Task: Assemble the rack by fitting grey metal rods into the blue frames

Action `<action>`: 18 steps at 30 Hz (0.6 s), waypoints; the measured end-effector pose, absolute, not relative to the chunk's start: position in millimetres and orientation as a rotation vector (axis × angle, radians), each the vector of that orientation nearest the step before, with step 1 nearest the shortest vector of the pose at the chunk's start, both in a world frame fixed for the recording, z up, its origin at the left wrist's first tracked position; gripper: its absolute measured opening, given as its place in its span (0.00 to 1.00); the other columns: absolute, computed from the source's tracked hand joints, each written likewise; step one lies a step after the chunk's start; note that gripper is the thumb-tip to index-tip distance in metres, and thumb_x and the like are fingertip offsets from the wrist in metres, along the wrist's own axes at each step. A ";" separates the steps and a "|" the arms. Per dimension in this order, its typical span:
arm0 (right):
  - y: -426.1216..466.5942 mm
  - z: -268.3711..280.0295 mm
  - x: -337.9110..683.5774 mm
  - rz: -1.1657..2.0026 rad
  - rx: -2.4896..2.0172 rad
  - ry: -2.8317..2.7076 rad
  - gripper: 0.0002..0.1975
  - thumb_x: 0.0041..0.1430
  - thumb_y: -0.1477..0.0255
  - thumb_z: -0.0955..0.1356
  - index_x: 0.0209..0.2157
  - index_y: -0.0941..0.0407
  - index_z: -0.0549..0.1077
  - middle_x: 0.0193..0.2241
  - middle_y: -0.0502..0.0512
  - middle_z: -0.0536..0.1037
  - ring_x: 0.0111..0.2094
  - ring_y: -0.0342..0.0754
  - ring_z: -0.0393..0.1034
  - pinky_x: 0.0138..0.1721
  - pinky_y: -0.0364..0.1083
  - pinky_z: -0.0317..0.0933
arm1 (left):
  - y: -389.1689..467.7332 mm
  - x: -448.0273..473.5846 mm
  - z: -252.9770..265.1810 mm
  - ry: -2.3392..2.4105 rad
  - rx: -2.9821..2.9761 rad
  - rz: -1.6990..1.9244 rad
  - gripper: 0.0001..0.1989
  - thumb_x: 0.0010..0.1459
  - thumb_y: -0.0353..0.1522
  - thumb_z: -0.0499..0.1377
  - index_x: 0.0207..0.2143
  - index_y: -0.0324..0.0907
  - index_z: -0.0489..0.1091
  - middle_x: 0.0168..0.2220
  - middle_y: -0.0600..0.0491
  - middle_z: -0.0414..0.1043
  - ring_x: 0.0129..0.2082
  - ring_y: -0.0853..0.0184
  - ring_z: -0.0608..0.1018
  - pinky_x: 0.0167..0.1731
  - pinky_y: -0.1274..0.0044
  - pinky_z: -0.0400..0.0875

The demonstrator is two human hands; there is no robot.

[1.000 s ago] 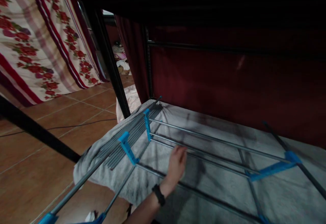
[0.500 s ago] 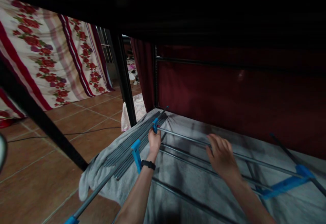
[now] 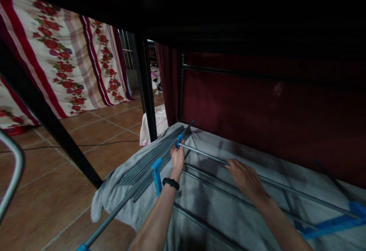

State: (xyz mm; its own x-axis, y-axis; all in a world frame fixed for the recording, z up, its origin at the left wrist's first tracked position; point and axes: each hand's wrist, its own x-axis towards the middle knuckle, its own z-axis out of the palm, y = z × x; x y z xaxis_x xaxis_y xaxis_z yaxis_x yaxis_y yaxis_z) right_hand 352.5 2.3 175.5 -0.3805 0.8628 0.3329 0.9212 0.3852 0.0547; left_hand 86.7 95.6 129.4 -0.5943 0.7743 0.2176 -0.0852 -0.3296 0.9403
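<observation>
My left hand, below a wristband, is closed around a blue plastic connector at the far end of a grey frame. A long grey metal rod runs from that connector to a larger blue bracket at the right. My right hand lies over this rod midway, with its fingers curled onto it; the thumb is hidden. Another blue connector sits left of my left forearm, on the frame's side tube. More crossbars run beneath my hands.
Several loose grey rods lie bundled on the grey blanket. Black posts and a dark overhead deck surround this space. A maroon curtain hangs behind. Tiled floor and a cable are at the left, with a floral curtain beyond.
My right hand has come down and closed onto the rod, fingers now on it. My left hand stays at the blue connector. The whole view has shifted slightly.
</observation>
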 end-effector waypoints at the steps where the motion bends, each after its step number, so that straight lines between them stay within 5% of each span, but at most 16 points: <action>1: 2.8 176.1 352.3 -0.337 -1.583 -2.402 0.11 0.72 0.68 0.58 0.41 0.52 0.70 0.37 0.51 0.78 0.38 0.48 0.75 0.37 0.47 0.60 | 93.9 86.9 130.9 1.346 0.911 1.966 0.12 0.51 0.41 0.65 0.27 0.42 0.73 0.25 0.51 0.75 0.39 0.58 0.79 0.50 0.65 0.71; 7: 5.9 181.6 353.4 -0.334 -1.595 -2.453 0.13 0.73 0.67 0.56 0.41 0.52 0.70 0.37 0.51 0.79 0.37 0.49 0.75 0.34 0.47 0.58 | 90.7 87.9 135.4 1.378 0.891 1.940 0.11 0.50 0.37 0.64 0.21 0.42 0.70 0.23 0.51 0.73 0.38 0.59 0.78 0.47 0.68 0.71; 18: 11.0 192.9 355.3 -0.096 -1.598 -2.491 0.15 0.73 0.66 0.55 0.40 0.53 0.70 0.35 0.52 0.80 0.38 0.49 0.76 0.36 0.46 0.57 | 89.2 90.4 134.3 1.422 0.970 1.905 0.09 0.54 0.39 0.61 0.27 0.43 0.71 0.28 0.50 0.75 0.41 0.58 0.78 0.48 0.67 0.71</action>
State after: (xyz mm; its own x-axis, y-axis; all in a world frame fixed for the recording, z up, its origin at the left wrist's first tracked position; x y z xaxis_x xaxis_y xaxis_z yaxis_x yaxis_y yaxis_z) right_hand 355.3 11.0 192.9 -0.4060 0.8948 0.1857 0.9065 0.4201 -0.0425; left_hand 90.4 89.2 134.3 -0.5775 0.7876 0.2150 -0.0178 -0.2754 0.9612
